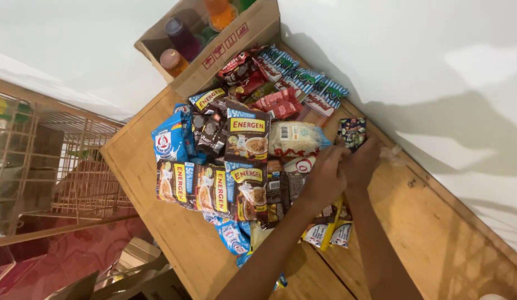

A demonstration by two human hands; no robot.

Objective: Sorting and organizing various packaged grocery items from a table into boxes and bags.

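Observation:
A heap of small snack and drink sachets (236, 161) covers a wooden table (436, 233). My right hand (363, 161) pinches a small dark printed sachet (351, 132) at the heap's right edge, by the wall. Just left of it, my left hand (325, 176) has its fingers curled against the same spot, over a white round-marked packet (299, 164); whether it grips anything I cannot tell. A pale noodle packet (294, 138) lies just beyond the hands. Yellow sachets (325, 233) lie under my forearms.
A cardboard box (236, 44) holding several coloured bottles stands at the table's far corner. A strip of blue-and-white sachets (308, 83) runs along the white wall (425, 61). A wire cage (41, 161) stands left of the table. Cardboard pieces (130, 272) lie on the floor.

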